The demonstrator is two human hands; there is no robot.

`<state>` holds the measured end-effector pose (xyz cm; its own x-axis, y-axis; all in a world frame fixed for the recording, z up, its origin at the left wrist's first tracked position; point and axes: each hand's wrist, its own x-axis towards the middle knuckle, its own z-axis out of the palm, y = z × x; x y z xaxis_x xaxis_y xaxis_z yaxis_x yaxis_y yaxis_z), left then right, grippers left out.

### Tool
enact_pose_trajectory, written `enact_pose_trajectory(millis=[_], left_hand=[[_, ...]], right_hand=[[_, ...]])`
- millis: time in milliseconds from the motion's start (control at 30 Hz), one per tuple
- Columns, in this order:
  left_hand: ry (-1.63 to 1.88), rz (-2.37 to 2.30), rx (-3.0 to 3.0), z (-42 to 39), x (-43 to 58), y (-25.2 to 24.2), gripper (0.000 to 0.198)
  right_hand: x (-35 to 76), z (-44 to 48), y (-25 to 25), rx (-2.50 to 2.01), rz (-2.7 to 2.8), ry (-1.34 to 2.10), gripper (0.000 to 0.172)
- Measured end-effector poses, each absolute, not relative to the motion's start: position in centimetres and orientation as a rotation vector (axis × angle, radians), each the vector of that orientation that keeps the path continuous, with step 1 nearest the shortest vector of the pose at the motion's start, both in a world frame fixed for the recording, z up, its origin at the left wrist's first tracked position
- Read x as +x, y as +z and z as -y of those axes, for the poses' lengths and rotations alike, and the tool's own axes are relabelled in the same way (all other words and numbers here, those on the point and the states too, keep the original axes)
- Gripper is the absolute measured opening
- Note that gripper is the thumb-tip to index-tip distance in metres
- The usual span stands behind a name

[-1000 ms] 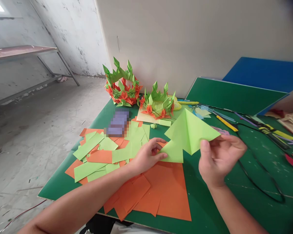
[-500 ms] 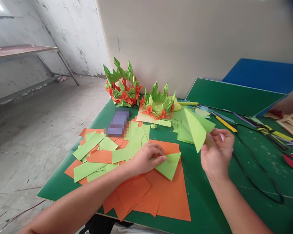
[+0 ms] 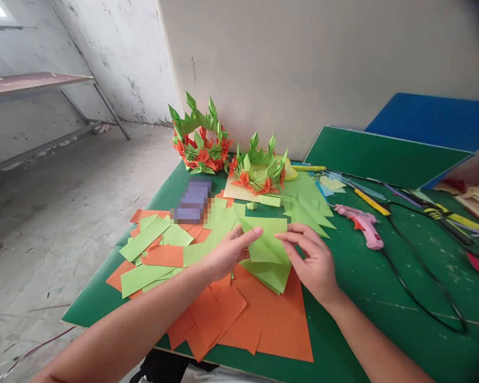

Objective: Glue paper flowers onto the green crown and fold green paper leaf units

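My left hand (image 3: pixel 227 252) and my right hand (image 3: pixel 313 260) both pinch a light green folded paper piece (image 3: pixel 268 250) just above the large orange sheets (image 3: pixel 271 319) on the green table (image 3: pixel 363 298). The left thumb and fingers grip its left edge. My right fingers press its right side. Under it lies another green folded triangle (image 3: pixel 273 274). A stack of folded green triangles (image 3: pixel 307 205) lies just beyond my right hand.
Two green and orange paper crowns (image 3: pixel 199 141) (image 3: pixel 259 167) stand at the table's back. Loose green and orange paper strips (image 3: pixel 159 247) cover the left. A pink glue gun (image 3: pixel 363 223), its black cord (image 3: pixel 423 287), pens and sticks lie to the right. Boards lean on the wall.
My right hand put its folded green piece on the stack at the back, then came left. Both hands now hold a green piece over the orange sheets. The glue gun is uncovered.
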<state>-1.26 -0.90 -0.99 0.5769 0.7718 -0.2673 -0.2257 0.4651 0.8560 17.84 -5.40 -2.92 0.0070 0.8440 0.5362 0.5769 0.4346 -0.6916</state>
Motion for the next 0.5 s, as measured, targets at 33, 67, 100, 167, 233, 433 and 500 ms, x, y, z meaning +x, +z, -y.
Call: enact_pose_trajectory(millis=[33, 67, 100, 167, 233, 433, 500], left_hand=[[0.663, -0.728, 0.847, 0.8, -1.3, -1.1, 0.051], [0.647, -0.737, 0.826, 0.8, -1.4, -1.2, 0.05], [0.638, -0.751, 0.814, 0.7, -1.4, -1.3, 0.049], [0.638, -0.795, 0.805, 0.5, -1.5, -1.5, 0.045], [0.631, -0.832, 0.802, 0.3, -1.6, -1.6, 0.04], [0.62, -0.847, 0.764, 0.0, -1.8, -1.1, 0.032], [0.612, -0.862, 0.757, -0.1, -1.8, -1.0, 0.031]], right_hand=[[17.8, 5.5, -2.8, -1.219, 1.726, 0.311, 0.021], [17.8, 5.5, -2.8, -1.197, 1.755, 0.305, 0.023], [17.8, 5.6, -2.8, -1.191, 1.768, 0.311, 0.023], [17.9, 5.5, -2.9, -1.23, 1.742, 0.343, 0.023], [18.2, 5.3, -3.0, -1.298, 1.684, 0.388, 0.022], [18.7, 5.0, -2.9, -1.299, 1.838, 0.173, 0.034], [18.8, 5.1, -2.6, -1.283, 1.94, -0.068, 0.035]])
